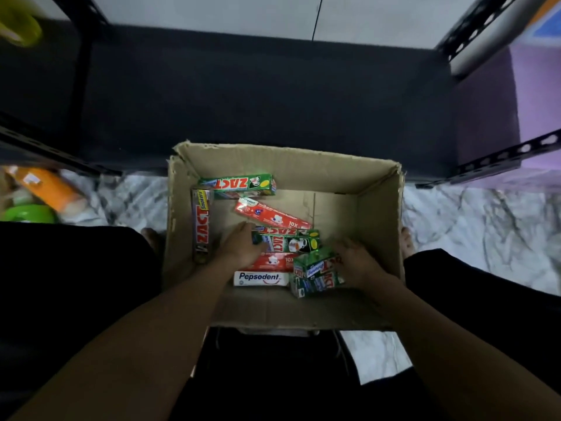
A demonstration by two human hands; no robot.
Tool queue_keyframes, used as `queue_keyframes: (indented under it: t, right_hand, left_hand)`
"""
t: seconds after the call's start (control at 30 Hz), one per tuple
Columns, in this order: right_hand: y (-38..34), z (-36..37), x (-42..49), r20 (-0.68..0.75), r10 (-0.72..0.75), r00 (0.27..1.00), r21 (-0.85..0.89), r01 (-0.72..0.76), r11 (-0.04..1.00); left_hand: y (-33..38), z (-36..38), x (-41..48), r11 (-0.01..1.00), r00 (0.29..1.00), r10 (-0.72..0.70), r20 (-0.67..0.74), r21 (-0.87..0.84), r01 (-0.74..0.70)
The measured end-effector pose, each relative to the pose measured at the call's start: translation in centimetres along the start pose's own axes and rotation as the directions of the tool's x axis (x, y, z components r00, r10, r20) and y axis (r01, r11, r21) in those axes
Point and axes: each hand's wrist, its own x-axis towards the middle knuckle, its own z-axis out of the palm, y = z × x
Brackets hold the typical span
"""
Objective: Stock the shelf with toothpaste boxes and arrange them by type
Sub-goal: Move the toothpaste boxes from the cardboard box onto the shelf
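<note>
Gathering one type from the cardboard carton [379,214]
Our left hand [239,247] curls round the end of a green ZACT box [291,243] at the carton's middle; our right hand [356,264] touches the green pair [315,273] by its near right corner (gripping or only touching, we cannot tell); we should lift greens only, square the ends, then set them on the dark shelf [243,101] together.

Dim overall: the dark shelf [273,95] is nearly featureless, while the pale wall [212,10] behind it is brightest. Wide-angle distortion bends the shelf uprights [473,22] at the edges, and the corners are blurred; print on the toothpaste boxes [261,278] is readable.
</note>
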Motion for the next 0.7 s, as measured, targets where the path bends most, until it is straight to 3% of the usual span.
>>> queue_keyframes:
  t: [0.17,0.37,0.47,0.53,0.7]
  right_hand:
    - [0.6,0.3,0.5,0.114,-0.018,0.993,-0.017,0.020,1.000]
    - [0.7,0.6,0.4,0.025,-0.015,1.000,0.101,0.012,0.995]
    - [0.3,-0.4,0.5,-0.052,-0.021,0.998,0.247,0.034,0.968]
    - [0.2,-0.6,0.9,-0.024,-0.030,0.999,0.270,0.035,0.962]
    - [0.7,0.7,1.0,0.101,-0.005,0.995,0.360,-0.032,0.932]
  left_hand:
    - [0.0,0.4,1.2,0.997,0.998,-0.039,0.047,-0.067,0.042]
    - [-1.1,-0.1,1.9,0.996,0.999,-0.038,0.008,0.078,0.037]
    - [-1.1,-0.8,1.9,0.990,0.998,-0.035,0.060,0.140,0.026]
    - [-0.8,-1.1,1.6,0.986,0.995,-0.006,0.101,0.164,-0.011]
    - [-0.6,-0.8,0.2,0.997,0.974,-0.032,0.226,-0.059,0.046]
